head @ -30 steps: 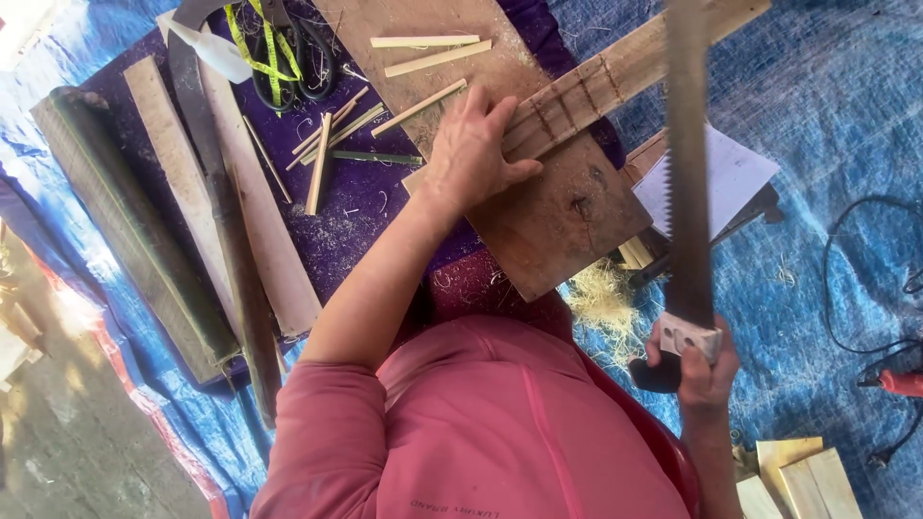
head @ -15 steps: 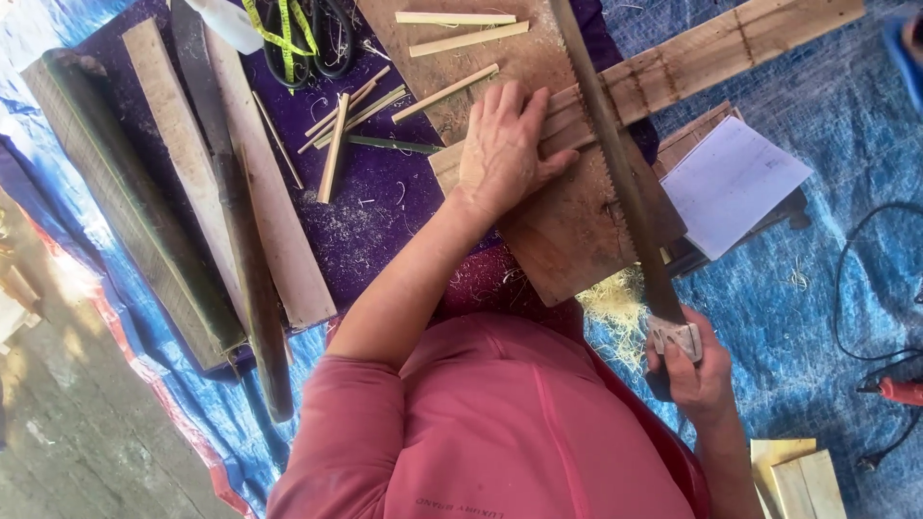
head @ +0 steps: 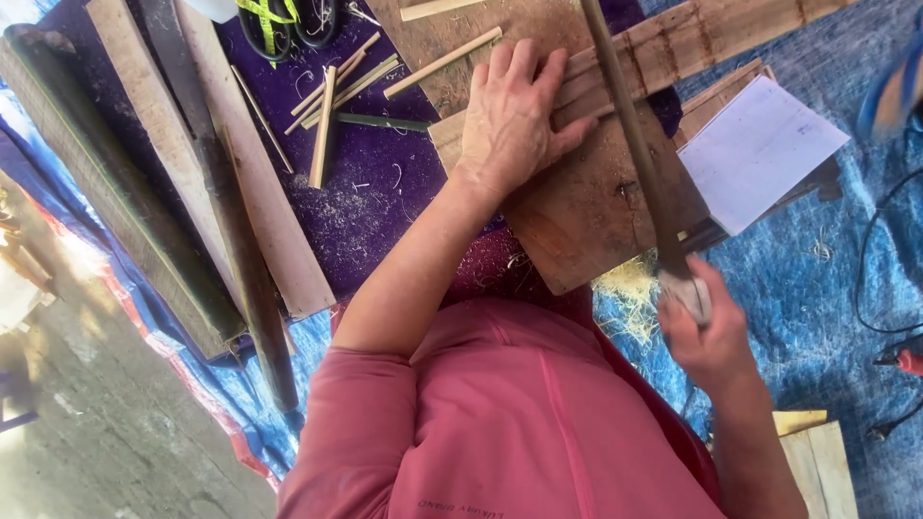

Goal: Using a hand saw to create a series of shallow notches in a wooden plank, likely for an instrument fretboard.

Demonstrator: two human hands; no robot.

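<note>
My left hand [head: 510, 115] lies flat, fingers spread, pressing a long split bamboo slat [head: 711, 38] down on a worn wooden board [head: 586, 221]. My right hand [head: 707, 332] grips the pale handle of a hand saw [head: 630, 135]. Its long dark blade runs up and away from me, crossing the slat just right of my left fingers. The blade's far end leaves the top of the view.
Thin bamboo sticks [head: 327, 125] and shavings lie on a purple cloth [head: 385, 202]. Long planks and bamboo poles [head: 231, 211] lie at left on a blue tarp [head: 827, 288]. White paper [head: 760, 149] rests right of the board. A red tool with a cable [head: 904, 360] sits far right.
The saw blade has swung from upright at the right to leaning left across the slat, close to my left hand. My right hand moved inward. My left hand stays pressed down.
</note>
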